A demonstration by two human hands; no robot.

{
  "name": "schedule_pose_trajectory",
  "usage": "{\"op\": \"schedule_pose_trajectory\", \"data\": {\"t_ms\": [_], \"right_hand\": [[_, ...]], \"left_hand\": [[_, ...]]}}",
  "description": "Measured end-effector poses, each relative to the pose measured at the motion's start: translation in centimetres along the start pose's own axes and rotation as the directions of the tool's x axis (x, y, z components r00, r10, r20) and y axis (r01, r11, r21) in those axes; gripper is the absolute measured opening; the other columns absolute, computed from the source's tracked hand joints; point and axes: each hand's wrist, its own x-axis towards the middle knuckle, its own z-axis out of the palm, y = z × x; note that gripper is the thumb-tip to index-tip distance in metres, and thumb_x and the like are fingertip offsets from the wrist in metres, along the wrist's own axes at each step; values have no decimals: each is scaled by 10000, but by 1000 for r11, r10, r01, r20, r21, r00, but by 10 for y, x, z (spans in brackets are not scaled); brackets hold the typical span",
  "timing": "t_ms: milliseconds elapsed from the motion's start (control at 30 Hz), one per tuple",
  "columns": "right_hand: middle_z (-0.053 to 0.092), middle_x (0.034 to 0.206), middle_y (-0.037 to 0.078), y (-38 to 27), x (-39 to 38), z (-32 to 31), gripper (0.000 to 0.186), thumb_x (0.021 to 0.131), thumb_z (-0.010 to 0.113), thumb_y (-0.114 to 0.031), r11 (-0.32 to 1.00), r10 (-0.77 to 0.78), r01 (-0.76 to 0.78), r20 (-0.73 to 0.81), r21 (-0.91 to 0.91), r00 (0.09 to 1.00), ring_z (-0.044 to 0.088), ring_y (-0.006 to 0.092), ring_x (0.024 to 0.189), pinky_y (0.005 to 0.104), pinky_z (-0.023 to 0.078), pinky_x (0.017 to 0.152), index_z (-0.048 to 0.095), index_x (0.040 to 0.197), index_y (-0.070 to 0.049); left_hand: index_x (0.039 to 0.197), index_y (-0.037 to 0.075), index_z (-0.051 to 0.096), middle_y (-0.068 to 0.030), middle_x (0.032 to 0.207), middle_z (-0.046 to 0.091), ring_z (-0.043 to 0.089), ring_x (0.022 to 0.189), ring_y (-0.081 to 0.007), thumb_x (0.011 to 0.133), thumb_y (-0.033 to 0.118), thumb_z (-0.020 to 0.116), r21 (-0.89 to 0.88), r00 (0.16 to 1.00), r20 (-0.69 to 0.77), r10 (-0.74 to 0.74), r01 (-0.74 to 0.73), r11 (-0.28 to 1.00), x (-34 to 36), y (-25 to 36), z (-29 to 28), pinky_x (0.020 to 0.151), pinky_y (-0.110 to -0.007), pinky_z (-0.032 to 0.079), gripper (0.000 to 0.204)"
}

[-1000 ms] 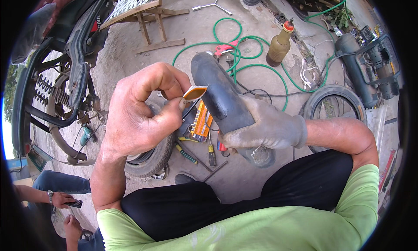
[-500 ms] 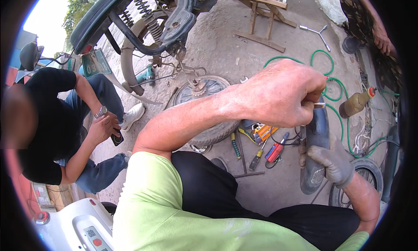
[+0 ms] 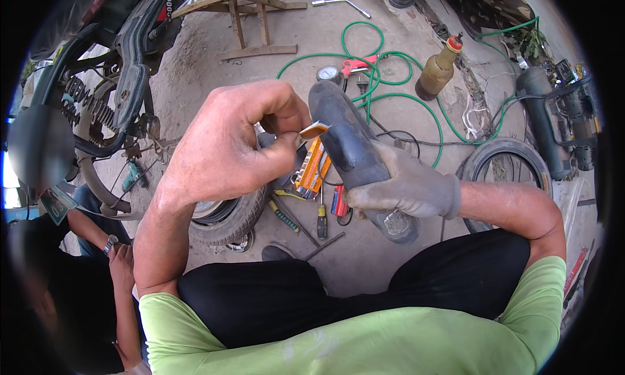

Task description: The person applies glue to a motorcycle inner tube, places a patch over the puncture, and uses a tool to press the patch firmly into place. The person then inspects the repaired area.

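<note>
In my gloved right hand (image 3: 411,183) is a black rubber inner tube (image 3: 338,124), gripped around its lower part, tilted with its top leaning left. A smooth, shiny dark area shows on the side facing me, and a pale scuffed spot near the lower end. My bare left hand (image 3: 241,137) pinches a small flat piece with an orange face and a silvery edge (image 3: 314,131), which looks like a patch or its backing. It is close to the tube's left edge; whether they touch I cannot tell.
Below lie an orange box (image 3: 314,168), a screwdriver (image 3: 322,222), pliers (image 3: 286,220) and a wheel (image 3: 228,222). A green hose (image 3: 416,96), pressure gauge (image 3: 328,73) and bottle (image 3: 439,69) are farther off. A tyre (image 3: 475,166) lies right; a motorcycle (image 3: 133,69) and a seated person (image 3: 78,290) are left.
The view has swung right, so the surroundings sit farther left. The inner tube has gone from nearly upright to tilted. My left hand still pinches the small piece, now more plainly seen.
</note>
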Motion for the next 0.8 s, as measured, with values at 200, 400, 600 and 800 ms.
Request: {"op": "schedule_pose_trajectory", "data": {"t_ms": [200, 400, 600, 800], "right_hand": [[659, 1082, 56, 13, -1, -4, 710, 894, 831, -417, 999, -2, 3, 32, -35, 999, 631, 128, 942, 316, 534, 838, 508, 1381, -14], [644, 1154, 73, 12, 2, 3, 687, 898, 831, -416, 995, -79, 80, 23, -58, 997, 609, 165, 1064, 355, 510, 938, 534, 1374, -20], [653, 1117, 58, 14, 5, 1, 693, 904, 826, -424, 993, -84, 87, 32, -74, 996, 618, 154, 1037, 346, 510, 919, 539, 1391, -22], [665, 1047, 28, 15, 5, 0, 701, 906, 821, -431, 999, -26, 28, 47, -42, 999, 628, 124, 964, 311, 513, 853, 536, 1403, -27]], "left_hand": [[785, 11, 560, -108, 884, 704, 645, 779, -152, 727, -47, 616, -23, 997, 38, -67, 68, 997, 7, 7, 7, 748, -312, 536, 99], [788, 5, 573, -102, 863, 691, 643, 790, -153, 733, -61, 631, -24, 990, 64, -127, 129, 991, 5, 4, 8, 761, -310, 536, 103], [789, 2, 574, -98, 856, 684, 642, 794, -155, 733, -63, 636, -15, 985, 64, -159, 160, 987, 6, 3, 10, 771, -316, 536, 105], [795, 4, 582, -100, 865, 702, 664, 804, -166, 735, -62, 638, 13, 991, 52, -123, 122, 992, 7, 2, 7, 779, -325, 541, 105]]}}
